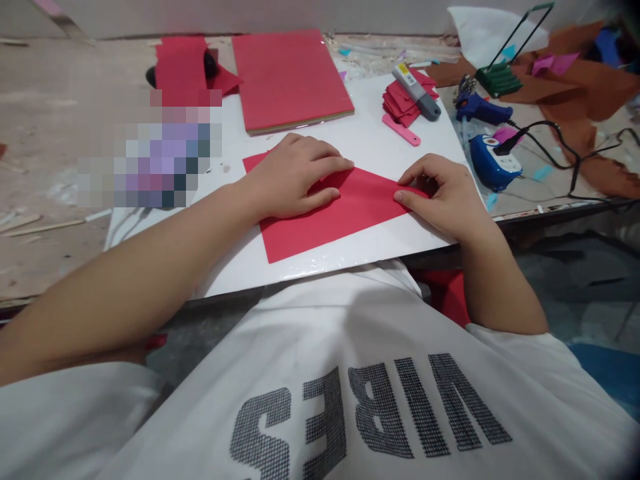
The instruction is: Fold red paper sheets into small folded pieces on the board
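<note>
A sheet of red paper [300, 233] lies on the white board [345, 257] in front of me. My left hand [300, 175] rests flat on the paper's left and middle part, fingers stretched to the right. At the paper's right end, my right hand [443, 193] pinches the narrow tip between thumb and fingers. The paper looks folded or tapered there; the hand hides part of its edge. Beyond my left hand sits a stack of red sheets [295, 80]. A grey box cutter [417, 92] lies on small red paper pieces [395, 105].
A pink flat tool [401, 130] lies by the small pieces. To the right are a blue glue gun [483, 109], a blue-and-white power socket [495, 162] with black cables, and brown sheets [575, 97]. Red strips [181, 63] lie at the back left, near a pixelated patch.
</note>
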Demonstrator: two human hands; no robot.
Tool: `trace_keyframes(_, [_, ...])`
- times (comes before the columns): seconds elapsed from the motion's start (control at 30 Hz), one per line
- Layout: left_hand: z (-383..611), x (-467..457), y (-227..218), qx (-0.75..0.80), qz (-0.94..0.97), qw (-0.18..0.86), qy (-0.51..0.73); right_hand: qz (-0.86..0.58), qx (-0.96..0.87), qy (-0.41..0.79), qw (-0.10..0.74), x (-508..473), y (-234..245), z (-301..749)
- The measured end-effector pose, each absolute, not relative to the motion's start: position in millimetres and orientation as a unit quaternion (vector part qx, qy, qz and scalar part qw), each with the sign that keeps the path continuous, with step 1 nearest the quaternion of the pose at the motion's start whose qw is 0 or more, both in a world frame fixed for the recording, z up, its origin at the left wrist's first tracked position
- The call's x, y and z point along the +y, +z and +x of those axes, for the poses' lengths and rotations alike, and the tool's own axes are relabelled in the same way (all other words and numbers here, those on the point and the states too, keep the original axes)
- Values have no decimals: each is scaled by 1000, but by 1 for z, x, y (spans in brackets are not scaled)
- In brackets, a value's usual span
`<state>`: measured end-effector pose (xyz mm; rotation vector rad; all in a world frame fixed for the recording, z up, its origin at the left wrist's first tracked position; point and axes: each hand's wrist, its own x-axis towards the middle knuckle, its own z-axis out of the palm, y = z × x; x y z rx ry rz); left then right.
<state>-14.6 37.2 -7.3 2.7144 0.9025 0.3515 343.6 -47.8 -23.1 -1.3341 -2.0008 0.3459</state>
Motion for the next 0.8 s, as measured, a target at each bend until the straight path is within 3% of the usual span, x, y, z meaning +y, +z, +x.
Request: trace_keyframes(0.8, [-18,41,-15,287,945,90,128,-523,-760,180,341,-53,-13,338])
